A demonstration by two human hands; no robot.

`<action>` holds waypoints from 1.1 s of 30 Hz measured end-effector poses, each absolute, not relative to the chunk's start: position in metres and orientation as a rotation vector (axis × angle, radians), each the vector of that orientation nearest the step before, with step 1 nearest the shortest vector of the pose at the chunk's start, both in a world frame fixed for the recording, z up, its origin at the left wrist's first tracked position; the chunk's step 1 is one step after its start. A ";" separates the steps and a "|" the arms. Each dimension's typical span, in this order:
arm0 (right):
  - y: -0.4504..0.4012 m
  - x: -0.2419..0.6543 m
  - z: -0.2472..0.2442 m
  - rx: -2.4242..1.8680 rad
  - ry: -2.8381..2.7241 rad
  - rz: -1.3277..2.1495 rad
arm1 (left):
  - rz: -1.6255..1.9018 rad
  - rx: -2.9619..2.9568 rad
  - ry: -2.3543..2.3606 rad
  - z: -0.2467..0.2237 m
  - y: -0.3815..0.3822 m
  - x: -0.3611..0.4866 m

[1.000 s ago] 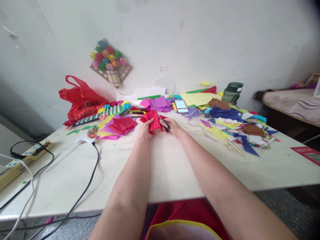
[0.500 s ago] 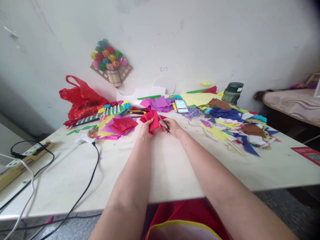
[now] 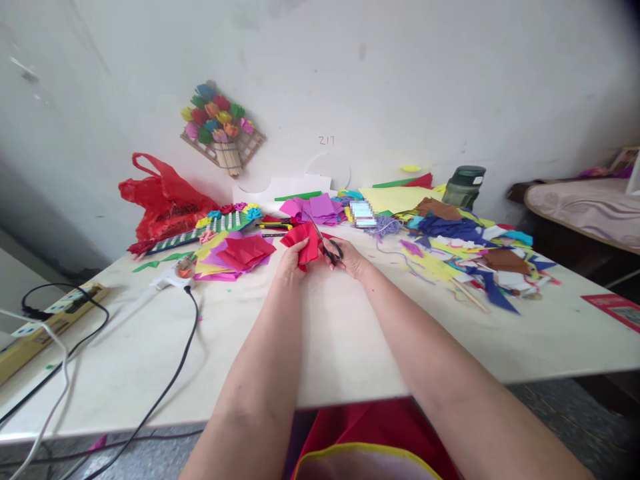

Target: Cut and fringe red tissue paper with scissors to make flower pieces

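Over the middle of the white table (image 3: 345, 340), my left hand (image 3: 295, 259) pinches a piece of red crepe paper (image 3: 307, 241) between thumb and fingers. My right hand (image 3: 349, 257) grips black-handled scissors (image 3: 334, 252), fingers around the handles. The scissor blades point up and away, lying along the right edge of the red paper. A bit of red paper also shows behind the blades. Left of my hands lies a stack of red, yellow and purple paper sheets (image 3: 240, 255). Beyond them are purple sheets (image 3: 315, 208) and a yellow-and-black cutter (image 3: 274, 225).
A heap of paper scraps (image 3: 480, 247) covers the right side, near a green bottle (image 3: 464, 189). At left are a red plastic bag (image 3: 165, 200), a glue gun (image 3: 175, 277) with a black cord and a power strip (image 3: 55, 320). A blurred phone (image 3: 363, 213) lies at the back.
The scissors' handles have spread a little wider apart in my right hand. My left hand keeps its pinch on the red paper, almost in the same place.
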State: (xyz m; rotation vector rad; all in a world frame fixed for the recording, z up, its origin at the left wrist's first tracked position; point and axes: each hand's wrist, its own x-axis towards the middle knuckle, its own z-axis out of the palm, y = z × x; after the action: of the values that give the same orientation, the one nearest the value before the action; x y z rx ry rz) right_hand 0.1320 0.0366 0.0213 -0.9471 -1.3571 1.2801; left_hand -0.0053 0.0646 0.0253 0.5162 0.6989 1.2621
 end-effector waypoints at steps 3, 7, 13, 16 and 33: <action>0.039 0.134 0.019 -0.939 -1.361 1.278 | 1.256 0.526 0.692 0.025 0.065 -0.005; 0.039 0.134 0.019 -0.935 -1.354 1.278 | 1.252 0.506 0.691 0.025 0.065 -0.005; 0.040 0.134 0.018 -0.928 -1.314 1.263 | 1.258 0.489 0.692 0.025 0.065 -0.005; 0.044 0.134 0.015 -0.919 -1.264 1.260 | 1.251 0.495 0.665 0.024 0.065 -0.005; 0.039 0.137 0.018 -0.941 -1.305 1.278 | 1.246 0.541 0.681 0.021 0.068 -0.006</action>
State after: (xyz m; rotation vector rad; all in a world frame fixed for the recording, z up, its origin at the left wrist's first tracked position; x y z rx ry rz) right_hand 0.1369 0.0394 0.0182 -0.9407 -1.3047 1.2781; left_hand -0.0059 0.0681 0.0207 0.5414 0.6813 1.2463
